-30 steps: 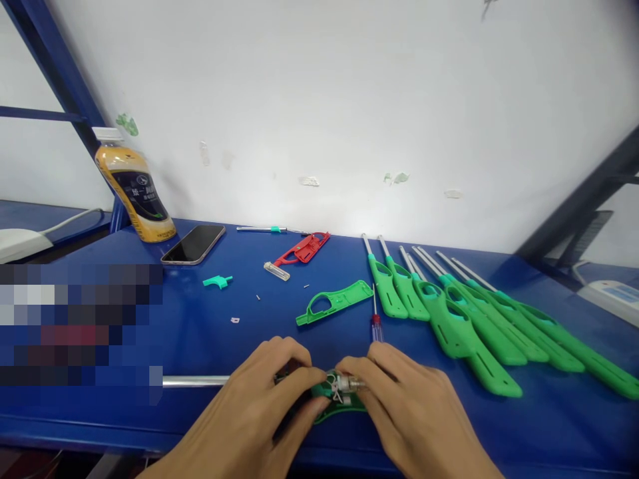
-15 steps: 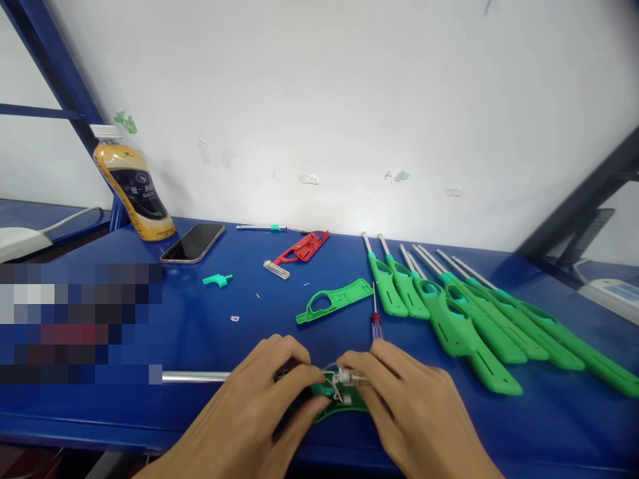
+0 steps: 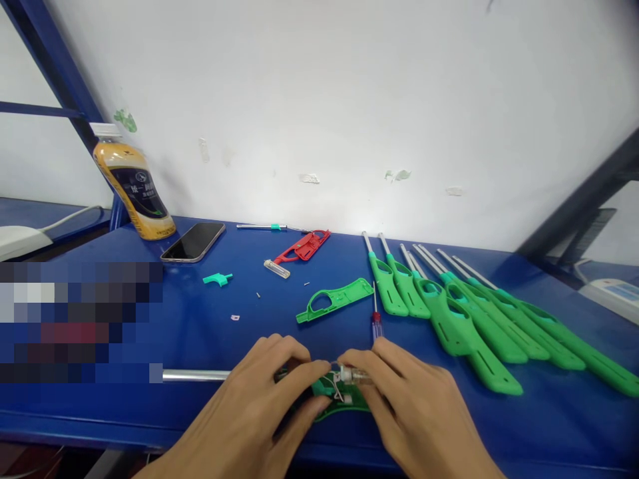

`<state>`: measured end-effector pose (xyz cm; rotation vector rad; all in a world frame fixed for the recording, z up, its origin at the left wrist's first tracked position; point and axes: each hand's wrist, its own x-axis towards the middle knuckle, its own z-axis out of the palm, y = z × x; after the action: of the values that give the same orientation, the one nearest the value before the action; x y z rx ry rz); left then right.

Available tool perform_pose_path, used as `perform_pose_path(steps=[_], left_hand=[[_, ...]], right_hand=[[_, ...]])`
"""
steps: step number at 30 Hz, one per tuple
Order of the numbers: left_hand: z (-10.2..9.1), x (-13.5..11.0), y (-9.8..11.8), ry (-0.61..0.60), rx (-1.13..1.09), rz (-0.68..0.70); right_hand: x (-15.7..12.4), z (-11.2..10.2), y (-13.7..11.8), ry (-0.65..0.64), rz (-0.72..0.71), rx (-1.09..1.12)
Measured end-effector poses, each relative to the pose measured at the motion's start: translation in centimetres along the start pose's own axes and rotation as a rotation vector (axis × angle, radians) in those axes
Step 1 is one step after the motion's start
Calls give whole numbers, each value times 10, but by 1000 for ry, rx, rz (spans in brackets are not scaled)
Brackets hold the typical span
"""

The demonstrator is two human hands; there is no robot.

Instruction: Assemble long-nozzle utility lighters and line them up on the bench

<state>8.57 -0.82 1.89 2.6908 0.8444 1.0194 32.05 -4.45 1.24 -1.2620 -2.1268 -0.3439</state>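
Two bare hands meet over an opened green lighter (image 3: 358,399) at the near edge of a blue table (image 3: 214,342). The lighter lies directly between the fingertips, its long axis running left to right; its metal tube (image 3: 196,375) points left, out past the left hand (image 3: 264,392). The left thumb and forefinger close narrowly around the trigger (image 3: 322,387); what its other fingers grip is hidden. The right hand (image 3: 412,392), nearer the clear tank (image 3: 360,376), pinches it from the right, the tank's white-capped end facing left toward the opposite fingertips. Thin pale wires loop across the gap between the hands, above the green casing, whose far and right parts the fingers cover. On the far side, a loose half-shell (image 3: 344,297) lies near a screwdriver (image 3: 377,324), with whole green lighters (image 3: 449,332) fanned out to the right.
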Motion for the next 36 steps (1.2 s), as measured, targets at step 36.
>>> perform_pose_path(steps=[36], left_hand=[[2, -4, -1, -35, 16, 5]], right_hand=[[18, 4, -7, 41, -70, -86]])
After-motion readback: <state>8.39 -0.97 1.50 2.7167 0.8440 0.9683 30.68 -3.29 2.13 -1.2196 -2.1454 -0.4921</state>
